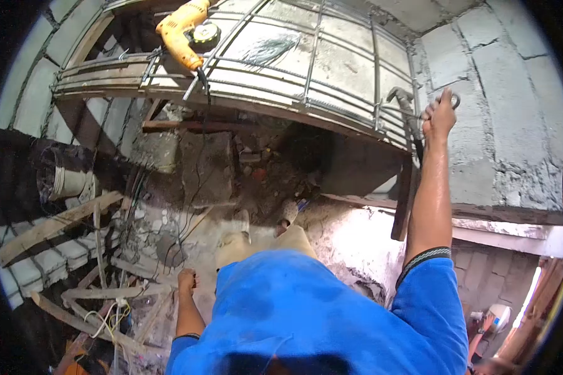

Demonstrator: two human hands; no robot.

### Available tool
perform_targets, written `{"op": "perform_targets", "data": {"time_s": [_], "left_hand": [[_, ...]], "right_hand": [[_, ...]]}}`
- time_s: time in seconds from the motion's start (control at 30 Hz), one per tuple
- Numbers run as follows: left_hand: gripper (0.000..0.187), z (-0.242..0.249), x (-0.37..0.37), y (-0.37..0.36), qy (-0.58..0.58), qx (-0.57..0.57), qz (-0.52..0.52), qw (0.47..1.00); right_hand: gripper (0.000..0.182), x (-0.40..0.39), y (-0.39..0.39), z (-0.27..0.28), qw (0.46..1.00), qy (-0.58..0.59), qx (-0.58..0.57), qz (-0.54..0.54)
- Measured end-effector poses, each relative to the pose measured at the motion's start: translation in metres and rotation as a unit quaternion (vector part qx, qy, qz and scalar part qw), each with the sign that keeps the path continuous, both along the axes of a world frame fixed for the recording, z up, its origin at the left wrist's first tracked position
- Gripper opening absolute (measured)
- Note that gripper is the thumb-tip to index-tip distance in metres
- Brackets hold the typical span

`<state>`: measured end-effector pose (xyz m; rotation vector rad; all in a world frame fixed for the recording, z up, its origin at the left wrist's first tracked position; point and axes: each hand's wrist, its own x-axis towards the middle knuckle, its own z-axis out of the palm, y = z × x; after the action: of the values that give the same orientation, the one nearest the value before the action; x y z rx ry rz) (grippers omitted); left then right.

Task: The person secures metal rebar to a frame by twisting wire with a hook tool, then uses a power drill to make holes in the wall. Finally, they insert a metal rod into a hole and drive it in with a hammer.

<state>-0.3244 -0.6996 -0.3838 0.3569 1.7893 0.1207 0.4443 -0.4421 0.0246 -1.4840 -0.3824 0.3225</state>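
Observation:
My right hand [441, 117] is raised at the right end of the formwork, fingers wrapped round a dark metal tool with a ring-like end [456, 100]. The tool's other parts are partly hidden by the hand. Just left of it, a hammer-like tool [401, 95] hangs at the steel bars. Those rebars [313, 59] run as a tied cage along the top of the wooden form [250, 107]. Low beside my body is my left hand [186, 282], its fingers curled and nothing visible in them.
A yellow power drill [177, 39] lies on the bars beside a round tape measure [206, 35], its cord hanging down. Block walls [507, 81] stand at both sides. Timber pieces [56, 228] and rubble [256, 156] lie below. Another person's arm [480, 334] shows at lower right.

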Motion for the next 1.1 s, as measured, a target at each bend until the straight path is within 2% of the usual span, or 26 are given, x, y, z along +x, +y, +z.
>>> {"op": "perform_targets", "data": {"time_s": [0.03,0.1,0.23,0.3,0.4,0.47,0.57,0.6,0.67,0.7,0.73,0.77,0.8,0.83,0.87,0.9,0.93,0.97,1.0,1.03,1.07,1.1], "left_hand": [[0.014,0.002,0.001,0.006,0.008,0.021,0.019,1.0],[0.015,0.003,0.006,0.02,0.007,0.058,0.03,0.998],[0.015,0.014,0.004,0.049,-0.024,0.101,0.053,0.993],[0.016,0.024,0.011,0.065,0.025,0.102,-0.008,0.994],[0.016,-0.014,-0.007,0.066,-0.031,0.086,0.02,0.996],[0.015,0.007,0.005,0.07,-0.011,0.087,0.008,0.996],[0.016,0.002,0.005,0.06,-0.002,0.08,0.019,0.997],[0.016,-0.001,0.001,0.053,-0.014,0.074,0.039,0.996],[0.017,0.006,0.003,0.042,-0.006,0.064,0.034,0.997],[0.017,0.011,0.004,0.038,-0.002,0.056,0.024,0.998],[0.017,0.015,0.003,0.036,0.01,0.046,-0.02,0.999],[0.017,0.015,0.0,0.033,0.015,0.042,-0.024,0.999],[0.018,0.011,-0.002,0.031,0.011,0.033,-0.026,0.999],[0.018,0.01,-0.005,0.032,0.006,0.025,-0.029,0.999],[0.018,0.015,-0.004,0.038,0.009,0.022,-0.035,0.999],[0.019,0.022,0.0,0.046,0.04,0.033,-0.072,0.996],[0.019,0.023,0.002,0.053,0.071,0.042,-0.107,0.991],[0.019,0.022,0.005,0.061,0.072,0.038,-0.108,0.991],[0.019,0.015,0.004,0.067,0.071,0.078,-0.128,0.986],[0.019,0.007,0.006,0.07,0.071,0.116,-0.145,0.98],[0.019,0.006,0.012,0.075,0.076,0.108,-0.138,0.982],[0.021,0.012,0.023,0.082,0.08,0.098,-0.129,0.984]], "right_hand": [[0.046,0.006,-0.006,-0.007,0.998,0.047,0.011,-0.041],[0.047,0.011,-0.016,-0.016,0.995,0.076,0.05,-0.027],[0.05,0.015,-0.004,-0.017,0.992,0.072,0.042,-0.093],[0.055,0.022,-0.005,-0.022,0.989,0.083,0.024,-0.116],[0.054,0.073,-0.013,-0.06,0.98,0.13,0.038,-0.143],[0.052,0.108,-0.025,-0.09,0.966,0.218,0.044,-0.135],[0.047,0.1,-0.038,-0.099,0.962,0.233,0.055,-0.135],[0.044,0.1,-0.038,-0.095,0.969,0.211,0.067,-0.108],[0.046,0.049,-0.03,-0.044,0.987,0.14,0.076,0.005],[0.046,0.044,-0.031,-0.024,0.989,0.054,-0.005,0.141],[0.048,0.031,-0.03,-0.003,0.957,-0.096,-0.143,0.232],[0.047,0.0,-0.019,0.031,0.917,-0.109,-0.235,0.303],[0.034,-0.049,-0.008,0.061,0.83,-0.255,-0.354,0.347],[0.03,-0.065,-0.004,0.073,0.738,-0.355,-0.396,0.415],[0.031,-0.092,-0.01,0.086,0.717,-0.378,-0.409,0.42],[0.032,-0.105,-0.014,0.092,0.696,-0.334,-0.441,0.457],[0.03,-0.121,-0.025,0.092,0.703,-0.304,-0.433,0.475],[0.047,-0.107,-0.037,0.063,0.668,-0.254,-0.439,0.544],[0.05,-0.131,-0.044,0.052,0.662,-0.154,-0.389,0.622],[0.055,-0.139,-0.048,0.018,0.615,-0.106,-0.421,0.659],[0.045,-0.148,-0.057,-0.033,0.631,-0.141,-0.377,0.663],[0.049,-0.157,-0.065,-0.078,0.628,-0.139,-0.441,0.627]]}}
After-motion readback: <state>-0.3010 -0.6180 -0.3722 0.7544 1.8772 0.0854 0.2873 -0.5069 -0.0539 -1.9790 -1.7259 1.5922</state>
